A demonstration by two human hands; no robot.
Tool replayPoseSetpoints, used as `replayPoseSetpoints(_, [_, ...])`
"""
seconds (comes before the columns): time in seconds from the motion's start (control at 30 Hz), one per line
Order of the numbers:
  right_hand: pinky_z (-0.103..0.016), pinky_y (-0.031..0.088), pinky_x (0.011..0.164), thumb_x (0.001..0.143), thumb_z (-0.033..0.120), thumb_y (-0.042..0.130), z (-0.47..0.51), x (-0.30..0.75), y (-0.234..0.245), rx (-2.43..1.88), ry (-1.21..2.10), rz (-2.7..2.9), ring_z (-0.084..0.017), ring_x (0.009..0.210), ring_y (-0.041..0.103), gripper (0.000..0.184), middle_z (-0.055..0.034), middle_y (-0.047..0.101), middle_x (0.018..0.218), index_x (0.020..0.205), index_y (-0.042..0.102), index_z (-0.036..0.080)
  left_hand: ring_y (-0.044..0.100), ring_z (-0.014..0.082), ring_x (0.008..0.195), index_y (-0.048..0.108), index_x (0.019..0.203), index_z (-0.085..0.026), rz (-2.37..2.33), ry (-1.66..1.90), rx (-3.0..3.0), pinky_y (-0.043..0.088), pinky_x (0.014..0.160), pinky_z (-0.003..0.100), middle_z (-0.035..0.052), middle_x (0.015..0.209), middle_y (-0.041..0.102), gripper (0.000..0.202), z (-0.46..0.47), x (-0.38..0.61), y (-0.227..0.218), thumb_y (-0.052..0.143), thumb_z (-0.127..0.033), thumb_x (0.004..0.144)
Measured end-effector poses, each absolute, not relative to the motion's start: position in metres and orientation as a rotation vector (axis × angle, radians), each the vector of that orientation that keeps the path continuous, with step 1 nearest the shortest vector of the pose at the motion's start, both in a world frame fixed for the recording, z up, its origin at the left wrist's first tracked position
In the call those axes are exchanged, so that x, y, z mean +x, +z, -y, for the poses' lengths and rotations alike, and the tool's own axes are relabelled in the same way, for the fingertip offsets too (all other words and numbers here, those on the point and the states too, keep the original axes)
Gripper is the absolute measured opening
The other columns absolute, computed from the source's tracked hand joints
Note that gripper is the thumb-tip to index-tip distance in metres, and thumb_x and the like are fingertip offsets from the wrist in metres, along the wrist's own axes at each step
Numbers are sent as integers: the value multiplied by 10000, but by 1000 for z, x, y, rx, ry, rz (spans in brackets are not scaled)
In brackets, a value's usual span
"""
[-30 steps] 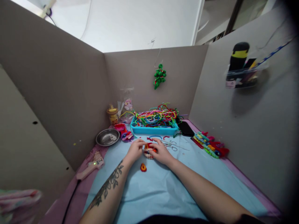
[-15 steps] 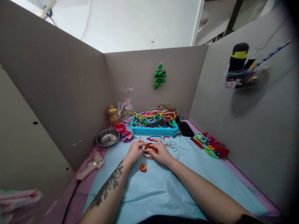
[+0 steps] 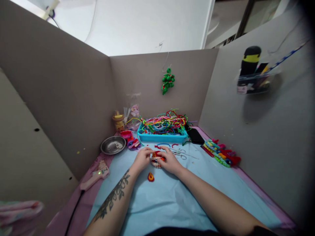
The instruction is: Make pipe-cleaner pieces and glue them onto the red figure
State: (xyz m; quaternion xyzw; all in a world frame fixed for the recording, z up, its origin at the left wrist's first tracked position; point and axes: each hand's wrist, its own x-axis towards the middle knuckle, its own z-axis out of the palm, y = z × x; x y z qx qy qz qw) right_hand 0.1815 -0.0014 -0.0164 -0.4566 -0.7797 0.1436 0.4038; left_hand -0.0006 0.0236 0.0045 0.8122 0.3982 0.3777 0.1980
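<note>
My left hand (image 3: 142, 159) and my right hand (image 3: 170, 160) meet over the light blue sheet (image 3: 172, 196), both closed on a small red, orange and white pipe-cleaner piece (image 3: 156, 159) held between them. The fingers of both hands pinch its top and sides. A little red and orange pipe-cleaner bit (image 3: 151, 177) lies loose on the sheet just in front of my left wrist. Scissors (image 3: 180, 154) lie right behind my right hand.
A turquoise tray (image 3: 161, 137) of coloured pipe cleaners stands at the back, with a steel bowl (image 3: 113, 144), a small jar (image 3: 119, 121) and finished pieces (image 3: 131, 139) to its left. A glue gun (image 3: 96, 175) lies at the left; a phone (image 3: 196, 135) and a row of coloured pieces (image 3: 220, 155) at the right. Cardboard walls surround the table.
</note>
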Motion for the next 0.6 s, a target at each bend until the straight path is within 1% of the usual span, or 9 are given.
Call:
replayPoseSetpoints(0.2, [-421,321,1023,746,219,580,3,180,-13,-1176,377,1973,-260,1220,396,256,-120,444,1262,988,659,199,591,166,900,722,926,-176,-1133,1056,2256,464,852,304,76,944,653,429,-25,-2,3,409,28,714])
replayPoseSetpoints(0.43, [-419,326,1019,750,213,569,2,181,-15,-1170,364,1984,-257,1214,403,266,-129,437,1262,1001,653,190,585,175,896,706,970,-170,-1153,1064,2279,465,840,322,82,951,648,417,-24,-3,3,431,11,714])
replayPoseSetpoints(0.5, [-421,328,1018,749,213,569,2,182,-16,-1163,359,1980,-257,1208,409,273,-127,440,1259,1007,654,192,583,178,914,686,1017,-166,-1163,1101,2268,459,857,332,85,973,648,415,-25,-3,2,434,-8,727])
replayPoseSetpoints(0.6, [-426,327,1018,750,219,570,1,181,-19,-1152,352,1980,-259,1206,408,277,-126,442,1258,1013,652,194,576,174,955,615,1135,-163,-1172,1190,2235,445,884,336,85,1019,647,453,-27,-4,1,426,-28,747])
